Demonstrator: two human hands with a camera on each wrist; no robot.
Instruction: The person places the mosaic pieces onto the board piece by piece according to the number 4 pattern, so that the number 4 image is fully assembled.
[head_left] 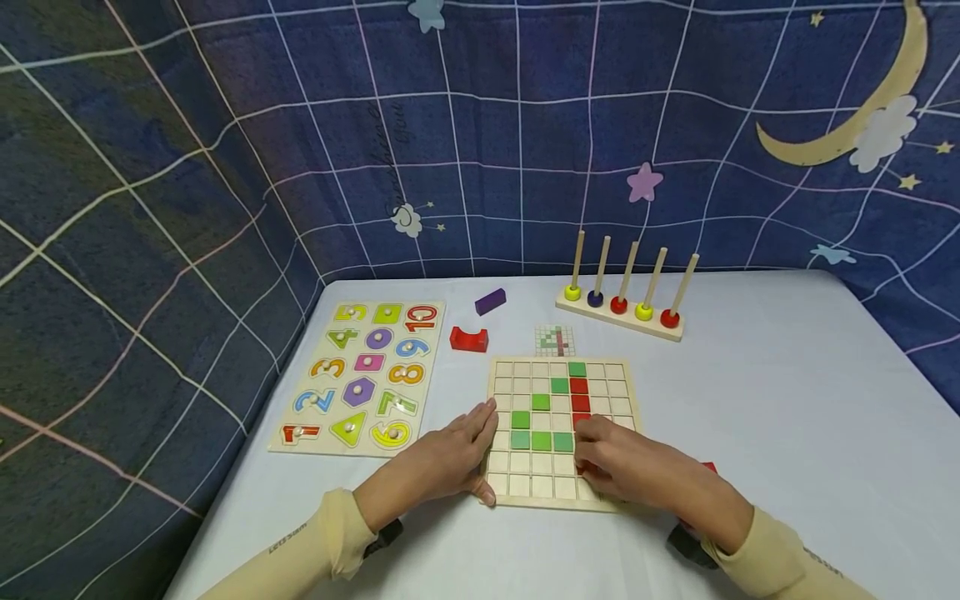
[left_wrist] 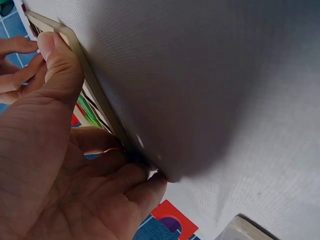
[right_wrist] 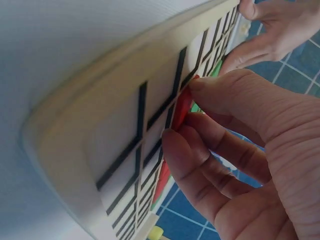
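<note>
R hand (head_left: 637, 468) pinching red tile (right_wrist: 181, 111) over grid board (head_left: 502, 371), L hand (head_left: 450, 454) fingers flat steadying edge. ~10 tiles in, most cells empty.

I see open table (head_left: 787, 400) right of the grid board (head_left: 626, 392), a wide lane for my hands. Left, the number puzzle (head_left: 358, 379) sits near; behind, red block (head_left: 468, 339), purple block (head_left: 490, 301), small card (head_left: 555, 340) and peg rack (head_left: 622, 317) stand in the way.
</note>
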